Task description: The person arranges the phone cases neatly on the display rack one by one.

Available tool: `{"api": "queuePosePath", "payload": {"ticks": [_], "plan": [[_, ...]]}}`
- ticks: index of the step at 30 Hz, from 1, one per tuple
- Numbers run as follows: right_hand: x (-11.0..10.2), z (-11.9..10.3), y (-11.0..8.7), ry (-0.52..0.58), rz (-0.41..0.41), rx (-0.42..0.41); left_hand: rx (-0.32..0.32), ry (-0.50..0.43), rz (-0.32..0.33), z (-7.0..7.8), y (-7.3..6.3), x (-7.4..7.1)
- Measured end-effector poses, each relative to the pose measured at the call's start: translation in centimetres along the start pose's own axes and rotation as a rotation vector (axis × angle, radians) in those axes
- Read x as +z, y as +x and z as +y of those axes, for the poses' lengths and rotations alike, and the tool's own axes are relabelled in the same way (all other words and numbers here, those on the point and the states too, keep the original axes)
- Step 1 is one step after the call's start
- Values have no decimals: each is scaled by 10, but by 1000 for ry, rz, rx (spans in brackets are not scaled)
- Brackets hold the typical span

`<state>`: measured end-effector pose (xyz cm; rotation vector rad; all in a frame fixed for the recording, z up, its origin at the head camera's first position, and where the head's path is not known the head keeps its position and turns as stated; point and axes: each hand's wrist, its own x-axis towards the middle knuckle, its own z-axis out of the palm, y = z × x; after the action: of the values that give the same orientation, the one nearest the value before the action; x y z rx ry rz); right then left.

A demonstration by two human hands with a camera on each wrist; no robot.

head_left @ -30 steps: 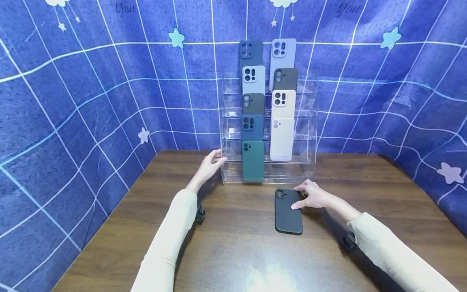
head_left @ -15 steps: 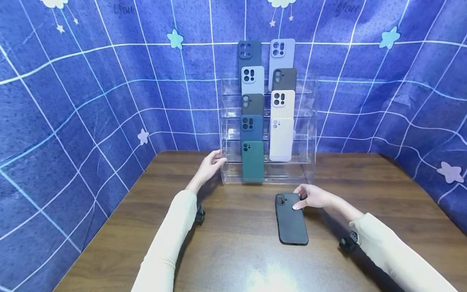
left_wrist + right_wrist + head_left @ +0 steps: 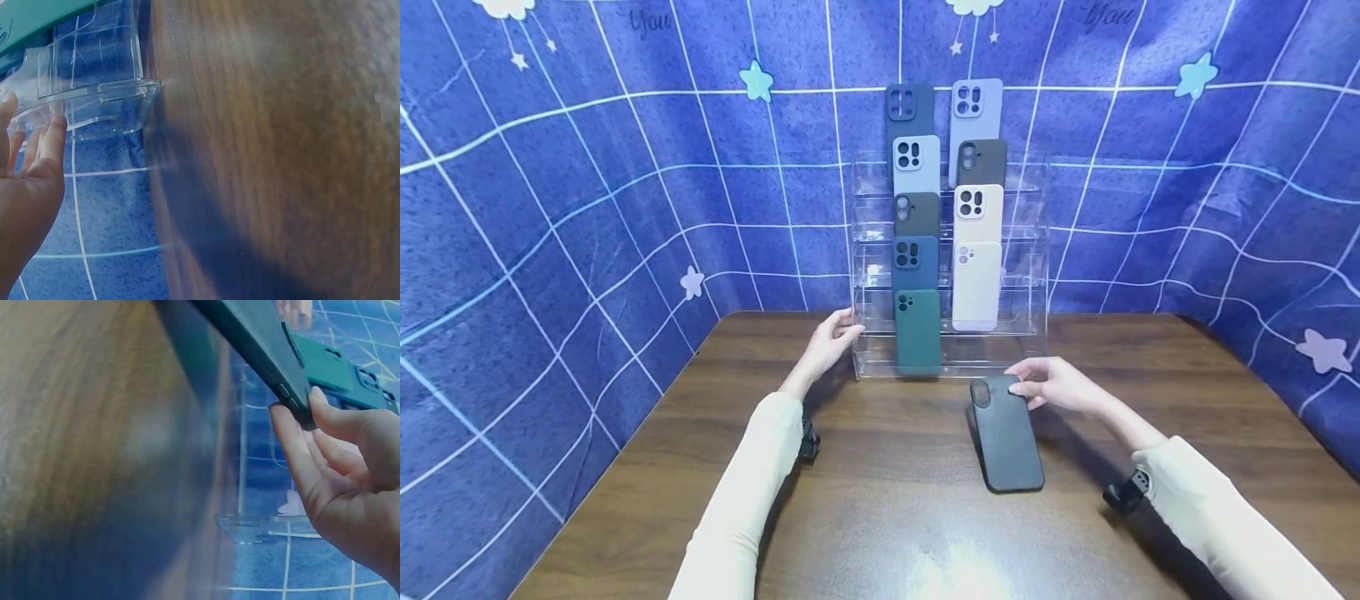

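Observation:
My right hand [image 3: 1060,385] pinches a black phone case [image 3: 1009,442] by its upper right corner, thumb on the back and fingers beneath. The case is tilted, its camera cutout toward the rack; in the right wrist view the side buttons show close to the fingertips. My left hand [image 3: 829,343] rests against the left side of a clear acrylic display rack [image 3: 872,369]. In the left wrist view its fingers [image 3: 55,139] are fairly straight, touching the clear side panel. A green phone case [image 3: 917,335] stands on the rack's lowest tier, in the left column.
Above the green case stand blue [image 3: 916,265], dark grey [image 3: 917,215], pale blue [image 3: 916,171] and navy [image 3: 910,117] cases. The right column has white [image 3: 976,292], cream [image 3: 988,212], dark [image 3: 983,167] and lavender [image 3: 977,125] cases. A blue gridded cloth [image 3: 760,192] hangs behind the wooden table [image 3: 880,483].
My right hand has first drawn the black case toward me along the table, then raised its camera end and tilted it up. My left hand stays at the rack's side.

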<state>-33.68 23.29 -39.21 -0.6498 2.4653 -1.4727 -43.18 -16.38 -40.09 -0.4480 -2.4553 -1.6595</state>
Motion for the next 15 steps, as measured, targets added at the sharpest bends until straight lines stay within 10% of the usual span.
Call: {"api": "queuePosePath", "payload": {"ticks": [15], "plan": [[-18, -31, -5, 14, 181, -108, 9, -8, 8, 1, -2, 1]]}}
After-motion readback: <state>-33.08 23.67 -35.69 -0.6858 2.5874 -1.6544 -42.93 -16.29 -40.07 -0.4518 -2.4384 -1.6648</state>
